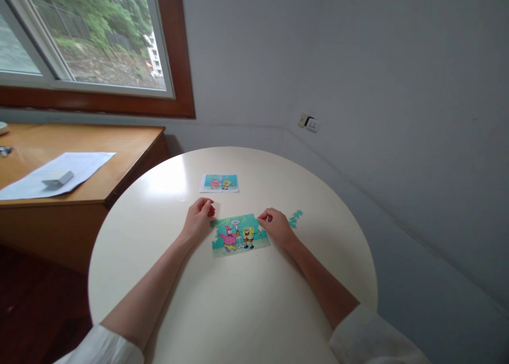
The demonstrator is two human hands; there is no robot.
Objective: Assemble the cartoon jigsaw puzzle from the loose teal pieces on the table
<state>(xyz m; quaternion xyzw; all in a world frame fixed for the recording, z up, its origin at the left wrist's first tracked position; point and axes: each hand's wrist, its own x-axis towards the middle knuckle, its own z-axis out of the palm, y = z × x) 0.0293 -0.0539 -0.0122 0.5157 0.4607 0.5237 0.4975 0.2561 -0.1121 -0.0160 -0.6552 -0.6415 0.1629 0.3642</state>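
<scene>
A partly joined jigsaw puzzle (228, 238) lies on the round table, with a pink starfish, a pale standing figure and a yellow square figure on teal. Notches show along its left and right sides. My left hand (200, 215) is at its upper left corner, fingers curled in; whatever they may hold is hidden. At the upper right edge, my right hand (277, 227) pinches with thumb and forefinger at a puzzle piece, mostly covered by the fingertips. Just beyond the right hand lie several loose teal pieces (295, 219).
A printed picture (221, 183) with similar figures lies behind the puzzle on the white round table (238, 311). To the left, a wooden desk (131, 139) carries paper sheets (85, 165) and a small white box (58, 179). A wall socket (313, 124) is behind.
</scene>
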